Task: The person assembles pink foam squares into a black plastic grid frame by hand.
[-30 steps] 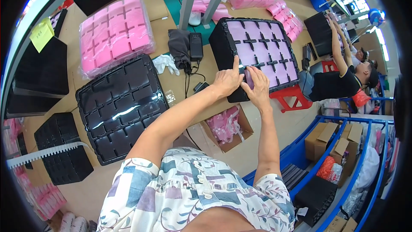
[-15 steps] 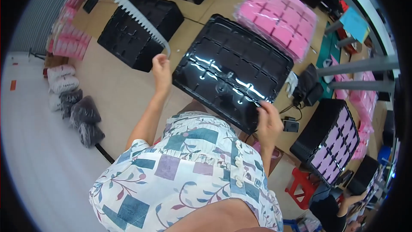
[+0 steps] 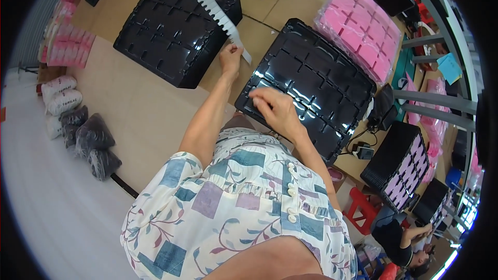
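Over the worktop, the left grip was pinched on the toothed strip, which overlapped the left tray. The right grip, half-curled over the right tray, hid whether it held anything. Handling the strip seemed the step; shifting it called for a firm pinch.

A red stool stands on the beige floor.

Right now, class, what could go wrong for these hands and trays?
The white toothed strip, held near one end by the left hand, could swing and scratch the black tray stack beneath it. The right hand, curled over the glossy black tray, might bump it. The bagged pink pieces beside that tray could shift if it is nudged.
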Available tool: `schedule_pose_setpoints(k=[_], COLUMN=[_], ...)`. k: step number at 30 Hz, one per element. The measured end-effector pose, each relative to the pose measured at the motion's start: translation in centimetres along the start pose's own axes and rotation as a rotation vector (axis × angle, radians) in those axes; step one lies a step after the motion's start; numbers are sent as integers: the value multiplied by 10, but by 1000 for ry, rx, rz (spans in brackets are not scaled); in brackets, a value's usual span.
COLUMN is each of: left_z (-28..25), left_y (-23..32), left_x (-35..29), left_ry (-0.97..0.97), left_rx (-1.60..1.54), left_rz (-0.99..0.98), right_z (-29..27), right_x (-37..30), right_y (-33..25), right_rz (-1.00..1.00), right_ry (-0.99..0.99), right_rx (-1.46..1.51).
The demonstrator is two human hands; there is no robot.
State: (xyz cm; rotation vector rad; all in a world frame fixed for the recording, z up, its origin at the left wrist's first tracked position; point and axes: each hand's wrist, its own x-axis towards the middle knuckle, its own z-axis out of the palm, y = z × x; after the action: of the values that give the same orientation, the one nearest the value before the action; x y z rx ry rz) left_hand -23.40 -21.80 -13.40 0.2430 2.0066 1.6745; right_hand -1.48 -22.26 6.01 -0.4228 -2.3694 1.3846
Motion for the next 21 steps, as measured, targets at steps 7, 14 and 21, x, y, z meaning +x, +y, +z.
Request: schedule_pose_setpoints(k=[7,14,21], left_z=[-57,-101,-81], left_y=[128,137,150], left_x=[-150,-134,-128], left_ry=[-398,-759,-874], left_rx=[267,-254,-351], left_rz=[494,52,-123], right_z=[11,14,7], right_x=[46,25,-4], right_y=[44,16,11], right_rz=[164,572,570], right_ry=[359,-98,-16], right_rx=[193,1383,999])
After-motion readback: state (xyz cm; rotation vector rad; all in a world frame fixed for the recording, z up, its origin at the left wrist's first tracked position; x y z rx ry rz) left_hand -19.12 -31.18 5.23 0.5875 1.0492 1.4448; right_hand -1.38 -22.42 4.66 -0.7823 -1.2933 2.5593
